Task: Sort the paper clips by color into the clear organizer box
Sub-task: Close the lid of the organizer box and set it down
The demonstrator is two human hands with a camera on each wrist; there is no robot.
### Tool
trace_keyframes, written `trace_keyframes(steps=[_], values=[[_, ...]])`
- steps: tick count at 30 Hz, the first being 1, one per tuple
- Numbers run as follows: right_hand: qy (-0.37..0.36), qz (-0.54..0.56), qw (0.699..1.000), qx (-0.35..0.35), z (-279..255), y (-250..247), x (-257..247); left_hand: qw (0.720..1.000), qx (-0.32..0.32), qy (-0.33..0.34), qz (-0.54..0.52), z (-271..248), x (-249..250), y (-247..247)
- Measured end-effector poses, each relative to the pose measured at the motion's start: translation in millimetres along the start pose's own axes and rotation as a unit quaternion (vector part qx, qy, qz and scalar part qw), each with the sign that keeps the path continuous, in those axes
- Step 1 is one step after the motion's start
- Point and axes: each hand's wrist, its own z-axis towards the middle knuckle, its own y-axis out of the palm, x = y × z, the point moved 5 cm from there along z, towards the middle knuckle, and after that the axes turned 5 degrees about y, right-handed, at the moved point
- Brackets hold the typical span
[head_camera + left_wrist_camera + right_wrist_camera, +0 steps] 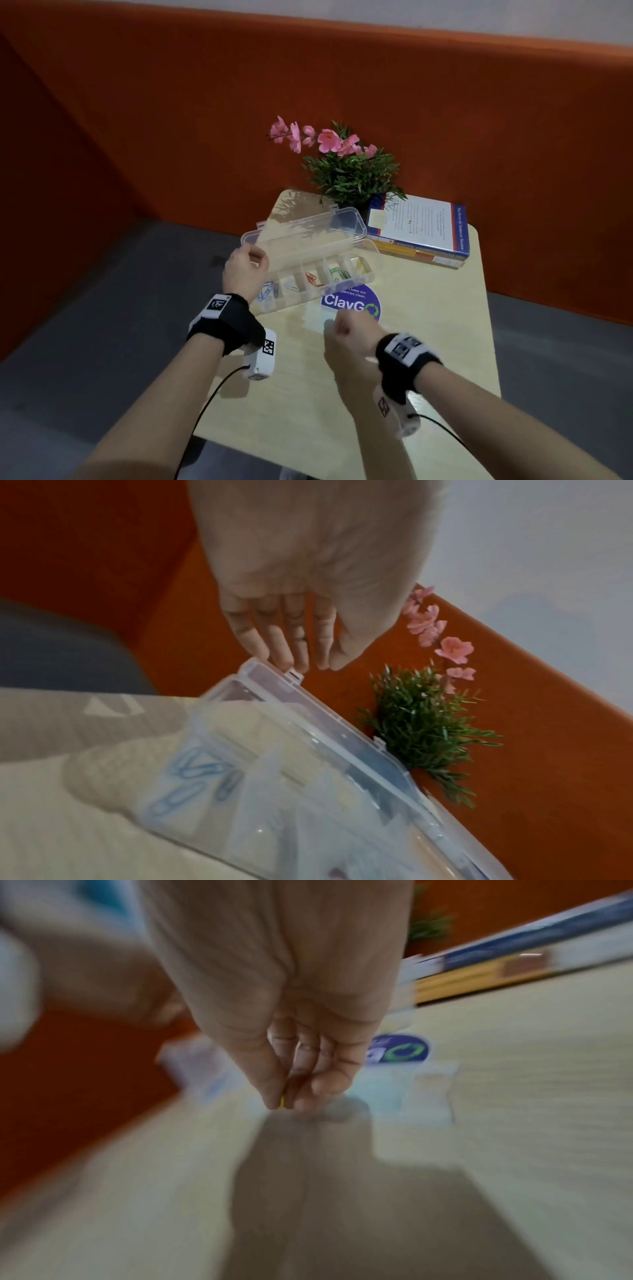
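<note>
The clear organizer box (346, 283) stands mid-table with its lid (308, 228) tilted half up. Its compartments hold blue clips (269, 291), pale clips (291, 284), red clips (311, 278), green clips (337, 273) and yellow clips (359, 263). My left hand (245, 265) is at the lid's left end. In the left wrist view its straight fingertips (291, 661) touch the lid's rim by a latch tab, above the blue clips (192, 775). My right hand (284, 1104) hovers just over the table in front of the box and pinches a yellow paper clip (282, 1101) between thumb and forefinger.
A potted plant with pink flowers (349, 171) and a stack of books (421, 229) stand behind the box. A blue round sticker (349, 301) and a clear flat wrapper (411, 1093) lie by my right hand. The small table (445, 342) ends close on both sides, before an orange bench.
</note>
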Motion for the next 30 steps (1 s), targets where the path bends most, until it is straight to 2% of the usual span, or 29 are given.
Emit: trace_keyframes(steps=[3, 5, 6, 9, 12, 14, 17, 19, 22, 25, 30], values=[[0.046, 0.146, 0.980, 0.126, 17, -65, 9, 0.999, 0.015, -0.034, 0.039, 7, -21, -6], [0.076, 0.154, 0.964, 0.202, 33, -99, 16, 0.997, 0.008, -0.052, 0.055, 15, -28, -5], [0.084, 0.134, 0.964, 0.214, 41, -108, 17, 0.996, 0.001, -0.059, 0.062, 19, -29, -4], [0.090, 0.077, 0.975, 0.189, 61, -115, 15, 0.988, -0.057, -0.104, 0.103, 29, -30, 3], [0.101, 0.082, 0.971, 0.200, 70, -129, 14, 0.974, -0.125, -0.148, 0.118, 38, -35, 10], [0.121, 0.093, 0.973, 0.172, 78, -136, 15, 0.971, -0.154, -0.160, 0.092, 42, -34, 13], [0.140, 0.155, 0.972, 0.105, 86, -136, 12, 0.974, -0.153, -0.155, 0.058, 45, -33, 13], [0.141, 0.214, 0.963, 0.085, 87, -136, 8, 0.976, -0.145, -0.156, 0.042, 44, -34, 12], [0.130, 0.287, 0.945, 0.081, 83, -139, 3, 0.977, -0.130, -0.169, 0.007, 42, -35, 9], [0.136, 0.360, 0.921, 0.055, 76, -139, 3, 0.972, -0.107, -0.195, -0.074, 38, -34, 5], [0.166, 0.523, 0.835, 0.049, 63, -131, 13, 0.930, -0.120, -0.229, -0.260, 27, -27, 2]])
